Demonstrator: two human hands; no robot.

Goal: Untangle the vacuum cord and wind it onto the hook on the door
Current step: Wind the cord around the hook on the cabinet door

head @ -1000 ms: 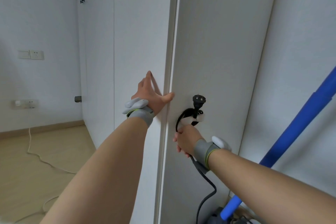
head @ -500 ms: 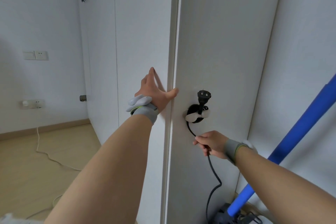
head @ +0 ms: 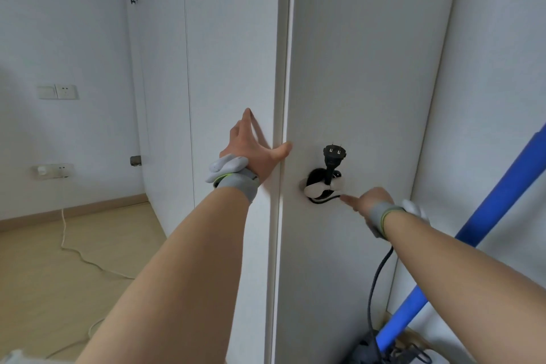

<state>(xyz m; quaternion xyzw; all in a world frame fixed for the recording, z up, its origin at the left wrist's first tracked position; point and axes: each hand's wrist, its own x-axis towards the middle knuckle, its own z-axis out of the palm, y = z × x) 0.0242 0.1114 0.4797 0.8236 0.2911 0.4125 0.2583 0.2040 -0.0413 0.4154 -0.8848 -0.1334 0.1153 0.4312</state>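
A white hook (head: 314, 190) is fixed to the white door (head: 354, 68). Black cord is looped round it, and the plug (head: 334, 154) stands upright above it. My right hand (head: 369, 199) is just right of the hook and grips the black cord (head: 376, 278), which runs from the hook's underside through the hand and down to the vacuum. One fingertip points at the hook; the other fingers are hidden. My left hand (head: 254, 151) lies flat against the door's edge, fingers straight and thumb on the door's face.
The vacuum's blue tube (head: 487, 216) leans across the lower right, its dark base (head: 366, 349) on the floor by the door. A white cable (head: 76, 251) trails over the wooden floor from a wall socket (head: 53, 171). White cabinet panels stand to the left.
My right hand, still holding the cord, has moved from under the hook up to its right side, pulling the cord along the hook's underside. The left hand has stayed on the door.
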